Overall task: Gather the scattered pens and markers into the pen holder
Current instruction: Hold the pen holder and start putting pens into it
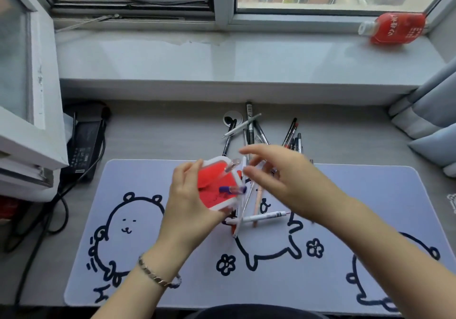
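Note:
My left hand (191, 204) grips the red pen holder with a white rim (214, 190), tilted over the desk mat. A purple-capped marker (232, 189) and a clear-capped pen (232, 165) lie in its opening. My right hand (278, 178) hovers just right of the holder, fingers spread and holding nothing I can see. Under it, several pens lie crossed on the mat, among them a white pen (265, 216) and a beige pen (257, 201). Several black and red pens (251, 127) lie scattered on the desk behind the mat.
The desk mat (172, 269) with bear drawings covers the front of the grey desk. A black power adapter (82, 146) with cables sits at the left. A red bottle (394, 29) lies on the window sill, and a curtain (429, 111) hangs at the right.

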Demonstrator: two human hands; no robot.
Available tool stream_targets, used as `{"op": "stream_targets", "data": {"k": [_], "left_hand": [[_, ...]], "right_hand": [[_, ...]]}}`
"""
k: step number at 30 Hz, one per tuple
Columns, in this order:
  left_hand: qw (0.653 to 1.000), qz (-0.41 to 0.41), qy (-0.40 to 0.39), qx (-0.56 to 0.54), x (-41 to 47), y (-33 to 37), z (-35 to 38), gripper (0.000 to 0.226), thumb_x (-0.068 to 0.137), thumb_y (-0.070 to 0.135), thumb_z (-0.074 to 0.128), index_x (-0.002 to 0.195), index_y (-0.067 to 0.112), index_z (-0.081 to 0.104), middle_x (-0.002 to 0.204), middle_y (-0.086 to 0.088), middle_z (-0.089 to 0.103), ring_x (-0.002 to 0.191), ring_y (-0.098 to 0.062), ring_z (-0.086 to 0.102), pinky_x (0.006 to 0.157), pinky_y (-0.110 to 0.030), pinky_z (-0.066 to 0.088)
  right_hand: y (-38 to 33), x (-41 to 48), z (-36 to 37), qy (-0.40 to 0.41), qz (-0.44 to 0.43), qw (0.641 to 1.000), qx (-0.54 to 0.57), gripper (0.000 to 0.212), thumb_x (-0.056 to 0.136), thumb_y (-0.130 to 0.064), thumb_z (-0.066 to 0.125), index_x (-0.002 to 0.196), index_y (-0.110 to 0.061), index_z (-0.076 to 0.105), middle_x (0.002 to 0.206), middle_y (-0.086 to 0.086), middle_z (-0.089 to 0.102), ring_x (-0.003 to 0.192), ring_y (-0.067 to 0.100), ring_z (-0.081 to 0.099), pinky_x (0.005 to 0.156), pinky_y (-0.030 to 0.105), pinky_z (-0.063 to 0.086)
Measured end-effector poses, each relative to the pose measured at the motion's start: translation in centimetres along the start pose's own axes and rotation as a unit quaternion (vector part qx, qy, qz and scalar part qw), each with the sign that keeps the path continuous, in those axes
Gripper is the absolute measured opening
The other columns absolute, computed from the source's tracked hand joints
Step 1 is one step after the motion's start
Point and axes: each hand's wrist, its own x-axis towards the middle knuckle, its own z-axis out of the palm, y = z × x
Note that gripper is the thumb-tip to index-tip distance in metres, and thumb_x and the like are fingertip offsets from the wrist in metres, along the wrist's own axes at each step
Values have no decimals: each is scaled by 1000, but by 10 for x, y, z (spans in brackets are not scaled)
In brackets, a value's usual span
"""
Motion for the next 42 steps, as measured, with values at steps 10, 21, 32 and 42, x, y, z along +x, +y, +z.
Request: {"op": "stream_targets", "data": {"k": [10, 21, 32, 42], "left_hand": [[995, -91, 40, 5, -21, -29, -21, 94, 58, 13, 84, 137, 15, 33, 135, -4, 31, 110, -4, 32, 94, -22, 29], [995, -91, 30, -3, -27, -22, -17, 95, 57, 14, 84, 137, 15, 33, 129, 1, 32, 109, -3, 32, 92, -20, 28], [998, -58, 0, 10, -1, -26, 15, 96, 58, 29, 86, 137, 16, 32, 133, -1, 32, 107, -1, 34, 90, -14, 30], [997, 7, -34, -63, -4, 10, -18, 80, 64, 57, 68, 130, 42, 25, 136, 24, 30, 126, 13, 26, 104, -2, 18]], "right_hand": [[100, -15, 113, -109, -87, 947, -291, 51, 46, -10, 81, 94, -20, 65, 92, 5, 65, 81, 23, 63, 66, 28, 52], [84, -17, 58, 95, -91, 991, -30, 17, 82, -19, 47, 91, -8, 56, 97, 6, 57, 88, 11, 54, 88, 13, 45], [48, -28, 8, 307, 205, 810, 456, 25, 91, 0, 44, 77, -21, 48, 70, -2, 50, 53, 5, 46, 63, 22, 44], [31, -21, 23, 207, 211, 767, 569, 13, 87, 0, 52, 93, -11, 51, 81, 8, 63, 52, 4, 58, 43, 10, 40]]}}
